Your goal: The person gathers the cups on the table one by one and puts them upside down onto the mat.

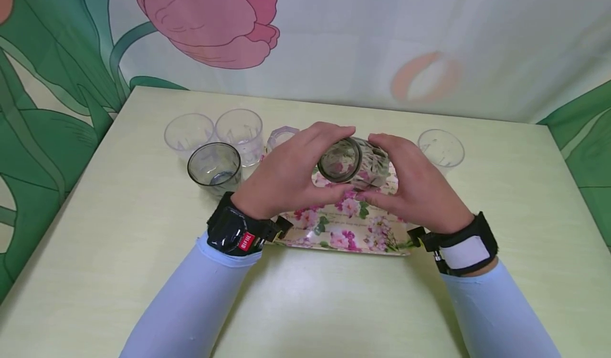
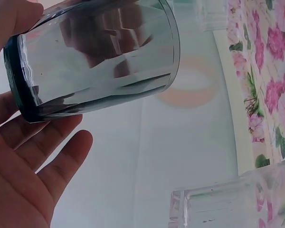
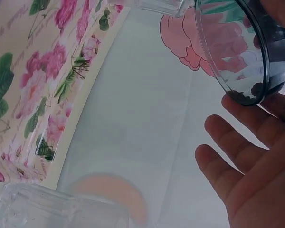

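Smoky grey, see-through tumbler with a faceted body [image 1: 355,162] is held up between the person's two hands, tipped well over on its side, over a cream tray printed with pink flowers and green leaves [image 1: 353,230] and apart from it. Left hand [image 1: 296,169] and right hand [image 1: 415,183] each have a grip on the tumbler, thumb below and forefinger above, at opposite ends; in the wrist views some of the other fingers stand away from it. Another smoky grey, see-through tumbler [image 1: 215,169] stands upright on the pale tabletop [image 1: 310,305], left of the tray, mouth upward. Just behind it are a clear, colourless cup at far left [image 1: 189,132] and a taller-looking clear cup [image 1: 240,135] near it. A clear cup with a many-sided end uppermost [image 1: 282,133] shows at the tray's far left corner, partly hidden by the left hand. One more clear, round-mouthed cup [image 1: 441,148] stands alone beyond the right hand. Behind everything hangs a white cloth with a large pink flower [image 1: 329,45].
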Action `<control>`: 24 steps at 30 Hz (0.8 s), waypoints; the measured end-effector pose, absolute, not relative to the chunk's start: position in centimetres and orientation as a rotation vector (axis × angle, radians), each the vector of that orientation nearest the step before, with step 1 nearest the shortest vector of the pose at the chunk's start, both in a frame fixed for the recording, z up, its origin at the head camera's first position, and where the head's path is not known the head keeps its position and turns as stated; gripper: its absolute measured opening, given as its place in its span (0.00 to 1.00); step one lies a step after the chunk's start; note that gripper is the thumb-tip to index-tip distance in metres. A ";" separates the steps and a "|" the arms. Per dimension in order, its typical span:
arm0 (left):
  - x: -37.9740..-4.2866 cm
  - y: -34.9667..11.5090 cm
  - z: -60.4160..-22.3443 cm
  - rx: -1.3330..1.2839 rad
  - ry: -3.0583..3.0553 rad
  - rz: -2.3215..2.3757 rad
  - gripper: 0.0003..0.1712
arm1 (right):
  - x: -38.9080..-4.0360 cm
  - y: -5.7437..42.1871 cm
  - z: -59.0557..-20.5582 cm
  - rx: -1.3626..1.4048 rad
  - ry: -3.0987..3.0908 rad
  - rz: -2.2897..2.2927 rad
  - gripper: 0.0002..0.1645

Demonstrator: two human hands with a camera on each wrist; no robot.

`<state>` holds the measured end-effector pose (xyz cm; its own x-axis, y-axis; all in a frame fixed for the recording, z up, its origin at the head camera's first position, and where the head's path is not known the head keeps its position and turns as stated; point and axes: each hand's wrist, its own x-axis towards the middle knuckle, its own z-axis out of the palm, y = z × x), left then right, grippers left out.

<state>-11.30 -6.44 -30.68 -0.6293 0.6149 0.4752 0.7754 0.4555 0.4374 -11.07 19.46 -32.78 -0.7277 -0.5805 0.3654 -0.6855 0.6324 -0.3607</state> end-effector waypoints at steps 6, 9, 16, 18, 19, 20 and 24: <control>-11.3 -6.3 -30.8 -1.198 -2.425 -0.933 0.44 | -11.1 19.5 -32.6 1.043 -2.638 0.692 0.56; -11.4 -6.3 -30.8 -1.187 -2.419 -0.912 0.44 | -11.0 19.7 -32.4 1.018 -2.653 0.677 0.54; -11.5 -6.5 -30.7 -1.113 -2.447 -0.888 0.44 | -11.1 20.4 -32.2 0.958 -2.664 0.667 0.50; -11.6 -6.5 -30.7 -1.097 -2.450 -0.886 0.44 | -11.1 20.6 -32.2 0.957 -2.659 0.662 0.49; -11.6 -6.5 -30.8 -1.090 -2.451 -0.885 0.44 | -11.1 20.6 -32.2 0.958 -2.654 0.662 0.49; -11.7 -6.5 -30.8 -1.084 -2.449 -0.884 0.44 | -11.2 20.7 -32.3 0.957 -2.649 0.662 0.49; -12.0 -6.6 -31.2 -1.071 -2.439 -0.897 0.44 | -11.3 20.7 -32.3 0.957 -2.637 0.680 0.50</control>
